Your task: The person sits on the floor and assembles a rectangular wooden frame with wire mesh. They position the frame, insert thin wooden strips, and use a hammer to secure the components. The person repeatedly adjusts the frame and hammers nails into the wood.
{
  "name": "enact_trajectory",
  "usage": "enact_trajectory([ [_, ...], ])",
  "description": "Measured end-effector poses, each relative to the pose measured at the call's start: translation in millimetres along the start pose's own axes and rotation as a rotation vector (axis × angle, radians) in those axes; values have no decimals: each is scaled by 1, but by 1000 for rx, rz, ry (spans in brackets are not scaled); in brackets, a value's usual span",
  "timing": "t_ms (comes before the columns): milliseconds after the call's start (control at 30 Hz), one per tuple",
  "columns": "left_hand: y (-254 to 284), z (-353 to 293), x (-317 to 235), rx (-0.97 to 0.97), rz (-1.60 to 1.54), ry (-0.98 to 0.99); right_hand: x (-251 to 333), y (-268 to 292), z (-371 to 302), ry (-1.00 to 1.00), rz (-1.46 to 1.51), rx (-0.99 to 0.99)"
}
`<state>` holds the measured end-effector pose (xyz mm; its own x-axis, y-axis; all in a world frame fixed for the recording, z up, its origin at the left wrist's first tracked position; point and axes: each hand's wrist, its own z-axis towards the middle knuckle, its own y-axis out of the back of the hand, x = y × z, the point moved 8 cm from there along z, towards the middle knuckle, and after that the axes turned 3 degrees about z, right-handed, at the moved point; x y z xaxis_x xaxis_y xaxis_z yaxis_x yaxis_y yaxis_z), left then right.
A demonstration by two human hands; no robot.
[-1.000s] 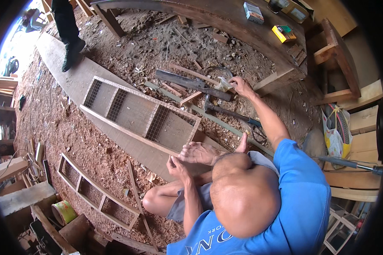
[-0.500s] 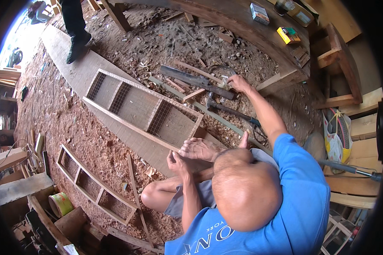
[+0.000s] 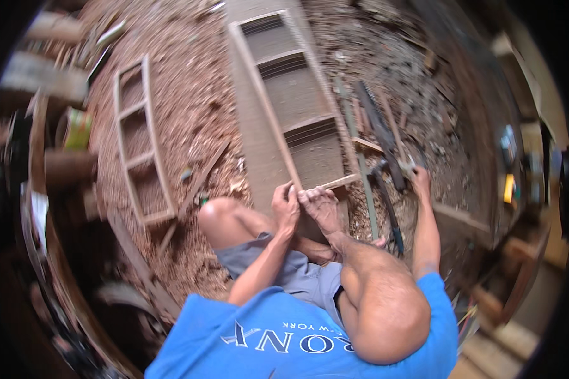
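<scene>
A long wooden frame (image 3: 278, 120) with cross slats and wire mesh lies on a plank (image 3: 243, 107), its near end toward me. My left hand (image 3: 286, 207) is closed on its near left corner, the fingers curled against the rail end. My bare foot (image 3: 322, 207) rests beside that hand against the frame's near end. Stretched out to the right, my right hand (image 3: 420, 180) is closed at a small pale, crumpled thing (image 3: 411, 163) on the ground; what its fingers grip is too blurred to name. A hammer (image 3: 385, 205) lies left of that hand, near a dark length of wood (image 3: 380, 136).
A smaller curved wooden frame (image 3: 148, 142) lies on the shavings at left, near a thin stick (image 3: 203, 174). A long greenish strip (image 3: 365, 189) runs beside the hammer. A roll of tape (image 3: 76, 128) sits far left. A wooden bench (image 3: 480, 114) borders the right.
The view has swung round, so the mesh frame now points almost straight away from me. My left hand stays at the frame's corner, and my right hand remains by the pale thing.
</scene>
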<state>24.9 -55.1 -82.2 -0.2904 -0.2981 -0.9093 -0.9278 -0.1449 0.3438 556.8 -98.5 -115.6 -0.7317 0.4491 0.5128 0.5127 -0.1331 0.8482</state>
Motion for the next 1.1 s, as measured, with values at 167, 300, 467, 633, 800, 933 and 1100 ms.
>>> enact_trajectory([
  [167, 0, 1, -4, -7, -16, 15, 6, 13, 0, 77, -104, -89],
  [300, 4, 2, -6, -26, -28, 12, 2, 21, -4, 116, -39, -123],
  [467, 5, 3, -13, -48, -36, -49, -6, 30, -9, -7, 28, -195],
  [633, 13, 3, -51, -119, -17, -238, 54, 65, -25, -78, 506, -550],
  [800, -15, 0, -109, 90, -223, -276, 230, 13, -38, -32, 1384, -86],
  [933, -35, 1, -144, 222, -496, -238, 351, -69, -78, -198, 1802, 577],
  [1100, -23, 15, -138, 43, -497, -221, 375, -92, -89, -320, 1877, 591],
])
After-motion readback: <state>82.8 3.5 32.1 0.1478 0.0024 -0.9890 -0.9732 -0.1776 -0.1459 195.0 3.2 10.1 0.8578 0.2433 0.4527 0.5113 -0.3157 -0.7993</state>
